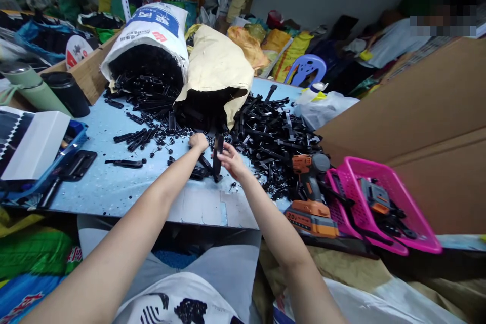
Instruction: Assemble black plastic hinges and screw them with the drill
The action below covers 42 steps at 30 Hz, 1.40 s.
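Note:
My right hand (pixel 232 161) grips a flat, elongated black plastic part (pixel 217 154) between thumb and fingers, holding it upright over the table. Just left of it, my left hand (pixel 198 140) is closed at the edge of a pile of small black pieces (pixel 167 134); what its fingers hold, if anything, is hidden. Several black parts (pixel 199 172) lie on the table just below my hands. Beyond them a tan paper sack (pixel 218 61) and a white printed sack (pixel 152 30) lie on their sides, black parts spilling from their mouths.
An orange and grey cordless drill (pixel 309 192) stands at the right beside a pink basket (pixel 395 187). A tall cardboard sheet (pixel 417 126) borders the right side. At left are a blue basket (pixel 78 136), a green bottle (pixel 36 86) and a black cup (pixel 68 93). Another person (pixel 398 40) is at back right.

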Available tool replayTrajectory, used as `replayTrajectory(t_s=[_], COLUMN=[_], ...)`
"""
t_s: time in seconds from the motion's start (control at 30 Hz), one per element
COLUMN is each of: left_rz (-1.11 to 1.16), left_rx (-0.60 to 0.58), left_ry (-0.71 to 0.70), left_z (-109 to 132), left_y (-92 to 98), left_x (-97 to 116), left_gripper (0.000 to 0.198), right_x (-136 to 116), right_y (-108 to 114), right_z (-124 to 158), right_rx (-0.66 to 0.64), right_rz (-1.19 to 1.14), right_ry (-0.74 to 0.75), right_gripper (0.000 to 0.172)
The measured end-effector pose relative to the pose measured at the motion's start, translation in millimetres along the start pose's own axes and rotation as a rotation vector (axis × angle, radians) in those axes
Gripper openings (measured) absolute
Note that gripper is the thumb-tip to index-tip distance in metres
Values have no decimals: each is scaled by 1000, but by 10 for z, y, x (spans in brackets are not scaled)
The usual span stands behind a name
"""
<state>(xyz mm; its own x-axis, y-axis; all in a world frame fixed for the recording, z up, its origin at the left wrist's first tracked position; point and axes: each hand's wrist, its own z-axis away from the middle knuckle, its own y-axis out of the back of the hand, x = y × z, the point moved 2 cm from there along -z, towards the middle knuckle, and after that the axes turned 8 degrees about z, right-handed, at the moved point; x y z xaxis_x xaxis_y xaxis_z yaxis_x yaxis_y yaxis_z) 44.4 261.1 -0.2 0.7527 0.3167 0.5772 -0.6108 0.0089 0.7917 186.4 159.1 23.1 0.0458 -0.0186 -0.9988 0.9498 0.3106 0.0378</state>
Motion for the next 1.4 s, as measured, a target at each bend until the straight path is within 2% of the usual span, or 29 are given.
replayTrajectory(t_s=[0.07, 0.17, 0.23, 0.3, 0.4, 0.47, 0.57, 0.67, 0.77, 0.87, 1.03, 1.17, 1.3, 1.4], left_rz=[1, 0, 0, 8, 81, 177, 374, 609, 799, 754, 509, 529, 646, 674], left_rx=[16, 56, 103, 174, 303, 316, 164, -36, -109, -23, 71, 182, 391, 425], left_ry=[-27, -109, -184, -282, -538, -665, -573, -414, -328, -376, -521, -551, -548, -580], left_z=[31, 104, 188, 335, 725, 1072, 1596, 2037, 2294, 2402, 2513, 2588, 2616, 2611], left_y=[29, 179, 355, 573, 894, 1033, 1058, 890, 701, 664, 770, 707, 608, 619], left_x=[-31, -115, -205, -333, -591, -815, -1161, -1363, -1398, -1353, -1268, -1190, -1088, -1038], left_gripper=[38, 30, 27, 28, 22, 21, 24, 23, 34, 42, 39, 36, 37, 37], right_x=[20, 78, 133, 202, 290, 314, 303, 282, 256, 177, -5, -106, -41, 25], right_y=[-209, -504, -664, -794, -926, -960, -948, -952, -1049, -1097, -903, -839, -990, -1105], right_z=[315, 702, 915, 1098, 1275, 1282, 1158, 1015, 975, 1024, 1092, 1108, 1145, 1191], right_rx=[-95, -75, -19, -40, -165, -180, -107, -33, -97, -203, -268, -190, -106, -24], right_rz=[11, 391, 766, 1049, 1193, 1195, 1028, 560, 131, 14, 304, 479, 394, 347], right_ry=[60, 223, 326, 388, 449, 432, 309, 88, -99, -75, 126, 285, 274, 247], right_gripper=[55, 47, 43, 38, 37, 40, 40, 47, 59, 65, 59, 55, 56, 59])
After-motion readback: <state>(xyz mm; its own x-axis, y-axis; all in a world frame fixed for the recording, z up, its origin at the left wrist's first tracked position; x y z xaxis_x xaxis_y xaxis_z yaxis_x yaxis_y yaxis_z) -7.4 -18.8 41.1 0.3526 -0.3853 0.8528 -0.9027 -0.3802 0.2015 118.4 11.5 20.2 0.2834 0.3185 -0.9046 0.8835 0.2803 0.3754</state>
